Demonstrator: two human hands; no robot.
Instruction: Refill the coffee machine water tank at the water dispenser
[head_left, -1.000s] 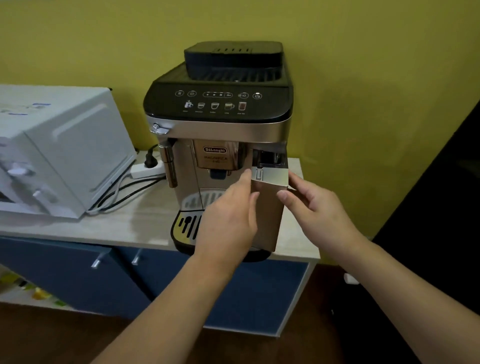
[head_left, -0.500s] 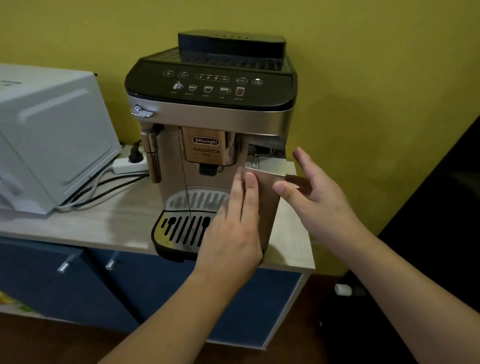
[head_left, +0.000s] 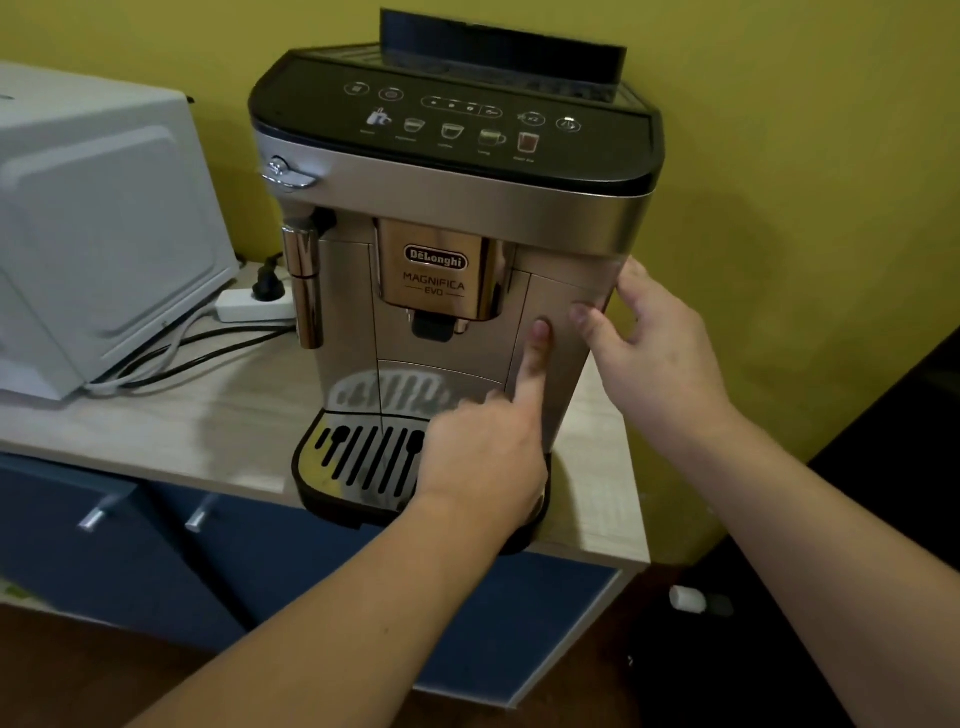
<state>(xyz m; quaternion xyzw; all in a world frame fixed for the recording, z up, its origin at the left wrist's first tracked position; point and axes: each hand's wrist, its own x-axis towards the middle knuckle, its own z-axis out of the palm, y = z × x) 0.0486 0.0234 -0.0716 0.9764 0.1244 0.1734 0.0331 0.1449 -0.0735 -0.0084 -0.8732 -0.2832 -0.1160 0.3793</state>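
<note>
We are standing at the coffee machine (head_left: 452, 249), which is sitting on the pale wooden counter (head_left: 171, 415) against the yellow wall (head_left: 779, 156). The water tank (head_left: 563, 332) is sitting flush in the machine's front right corner, its silver panel level with the rest of the face. Our left hand (head_left: 483, 457) is pressing one straight finger against the tank's left edge, while its other fingers (head_left: 457, 410) are curling loosely beside the drip tray (head_left: 358, 462). Our right hand (head_left: 654, 353) is resting against the tank's right edge, with the thumb lying on the front panel and the fingers, slightly spread, wrapping around the machine's side. A white microwave (head_left: 98, 228) is standing to the left, and a power strip (head_left: 254, 306) with a black plug is lying between it and the machine.
</note>
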